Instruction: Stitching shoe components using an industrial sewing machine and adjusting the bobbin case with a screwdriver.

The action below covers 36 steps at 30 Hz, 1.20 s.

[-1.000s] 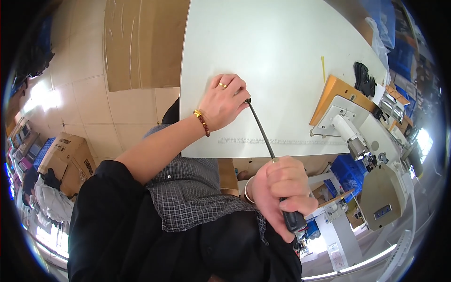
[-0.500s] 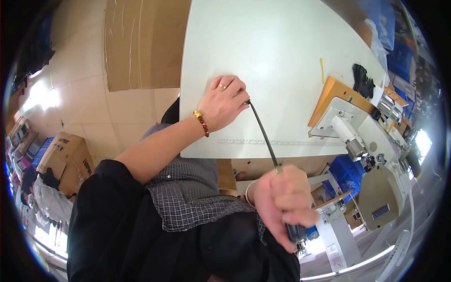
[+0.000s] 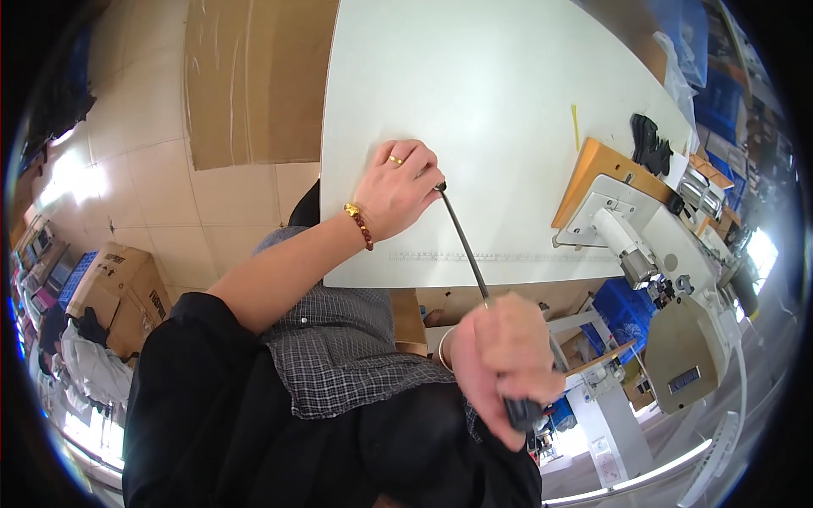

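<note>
On the white counter (image 3: pixel 508 93), left hand (image 3: pixel 398 190) pinches the black cord (image 3: pixel 464 241); right hand (image 3: pixel 504 364) clenched around its lower end.

I see a wide white worktop (image 3: pixel 508 76). My left hand (image 3: pixel 398 186) rests on it near the front edge; a yellow strip (image 3: pixel 575 127), a black bundle (image 3: pixel 648 144) and a sewing machine (image 3: pixel 644 245) sit at its right.

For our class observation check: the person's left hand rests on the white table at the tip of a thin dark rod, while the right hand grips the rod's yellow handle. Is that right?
Not quite. In the head view the handle is black, not yellow. The rest holds: the left hand rests on the white table at the thin dark rod's tip, and the right hand grips the handle.
</note>
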Available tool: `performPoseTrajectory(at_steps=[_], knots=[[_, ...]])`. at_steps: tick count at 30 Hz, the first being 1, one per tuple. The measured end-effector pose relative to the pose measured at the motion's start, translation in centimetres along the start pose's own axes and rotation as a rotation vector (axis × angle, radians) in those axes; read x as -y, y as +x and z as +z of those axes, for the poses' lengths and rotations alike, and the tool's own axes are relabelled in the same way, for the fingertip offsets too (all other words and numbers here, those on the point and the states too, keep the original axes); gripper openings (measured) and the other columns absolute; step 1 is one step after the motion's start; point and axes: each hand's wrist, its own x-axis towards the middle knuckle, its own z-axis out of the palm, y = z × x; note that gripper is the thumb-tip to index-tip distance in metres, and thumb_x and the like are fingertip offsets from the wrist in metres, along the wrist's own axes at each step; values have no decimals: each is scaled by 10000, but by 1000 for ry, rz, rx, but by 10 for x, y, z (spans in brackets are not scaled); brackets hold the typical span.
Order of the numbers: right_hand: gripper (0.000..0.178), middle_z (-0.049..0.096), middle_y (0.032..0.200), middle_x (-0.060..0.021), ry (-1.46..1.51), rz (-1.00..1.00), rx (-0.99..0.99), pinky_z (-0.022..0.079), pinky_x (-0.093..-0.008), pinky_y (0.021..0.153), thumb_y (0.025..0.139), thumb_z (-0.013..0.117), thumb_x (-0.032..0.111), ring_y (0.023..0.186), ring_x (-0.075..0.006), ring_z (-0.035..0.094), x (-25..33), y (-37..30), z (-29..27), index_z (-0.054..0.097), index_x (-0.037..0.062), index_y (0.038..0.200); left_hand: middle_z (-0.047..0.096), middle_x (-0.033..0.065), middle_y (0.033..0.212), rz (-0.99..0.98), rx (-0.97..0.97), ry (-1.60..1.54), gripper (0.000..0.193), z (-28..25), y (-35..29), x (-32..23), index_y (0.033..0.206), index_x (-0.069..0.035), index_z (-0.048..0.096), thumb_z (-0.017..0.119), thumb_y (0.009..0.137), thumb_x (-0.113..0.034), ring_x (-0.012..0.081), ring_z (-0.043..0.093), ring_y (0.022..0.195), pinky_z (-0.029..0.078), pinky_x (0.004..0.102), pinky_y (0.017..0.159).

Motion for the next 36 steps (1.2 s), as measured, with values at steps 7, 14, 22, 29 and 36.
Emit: performPoseTrajectory(at_steps=[7, 14, 22, 29, 36], knots=[[600, 386, 512, 20, -33, 32, 52, 170, -249, 379, 894, 478, 686, 366, -59, 217, -5, -2, -1, 424, 94, 816, 548, 8, 991, -3, 20, -9, 276, -2, 0, -2, 876, -136, 644, 799, 649, -109, 230, 524, 1051, 390, 416, 919], [582, 441, 498, -13, -27, 62, 25, 264, -251, 337, 919, 485, 635, 350, -108, 314, -5, 2, -6, 427, 82, 744, 550, 7, 997, 1, 23, -8, 274, -2, -3, -6, 875, -136, 644, 799, 650, -115, 231, 525, 1053, 388, 419, 924], [596, 387, 483, 11, -21, 20, 55, 168, -259, 359, 889, 500, 673, 347, -84, 232, -8, 1, -3, 439, 85, 813, 553, 12, 997, 3, 15, -9, 268, 0, -1, -3, 868, -130, 647, 795, 647, -103, 232, 523, 1056, 394, 412, 923], [577, 376, 479, 11, -18, 20, 44, 189, -260, 368, 900, 496, 654, 353, -87, 207, -8, -1, -2, 436, 86, 817, 551, 11, 980, 13, 6, -17, 266, 0, 0, -3, 864, -125, 645, 792, 646, -87, 232, 525, 1053, 392, 419, 924], [586, 365, 480, 13, -4, -190, -189, 183, -263, 368, 896, 495, 660, 356, -83, 224, -4, -13, 3, 426, 83, 820, 553, 11, 983, 2, 8, 6, 260, -1, -2, 0, 864, -128, 642, 795, 657, -94, 229, 526, 1050, 388, 418, 929]])
